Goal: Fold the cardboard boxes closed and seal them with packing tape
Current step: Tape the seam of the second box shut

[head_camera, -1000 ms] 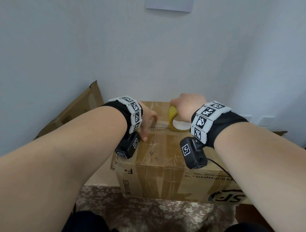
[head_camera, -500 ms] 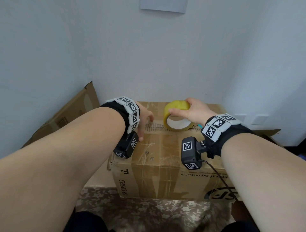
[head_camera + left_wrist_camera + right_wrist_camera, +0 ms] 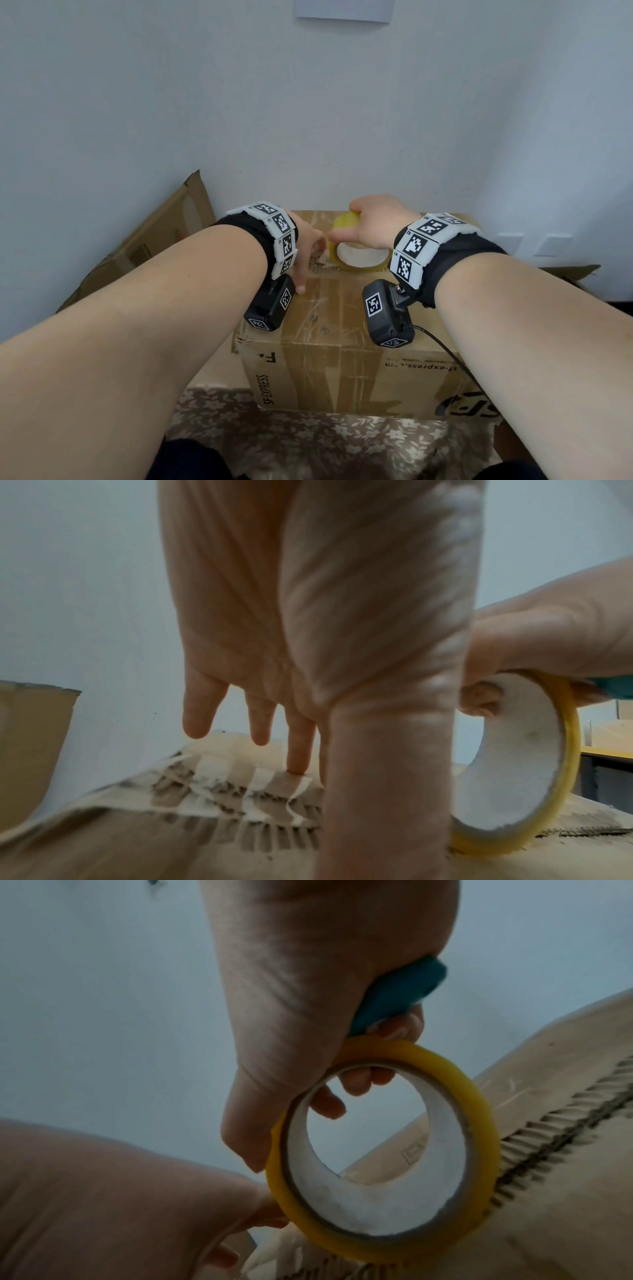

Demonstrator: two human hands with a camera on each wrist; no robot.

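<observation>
Right hand [image 3: 371, 219] grips tape roll [image 3: 359, 258] upright on the box [image 3: 329, 308] seam; left hand [image 3: 308, 253] presses flat beside it.

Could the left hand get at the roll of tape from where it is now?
Probably yes. The left hand rests with straight fingers on the box top, right beside the tape roll that the right hand grips; nothing lies between them.

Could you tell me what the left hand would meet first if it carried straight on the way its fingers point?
The left hand points down at the cardboard box; one fingertip already seems to touch the torn seam, so probably the box top.
</observation>
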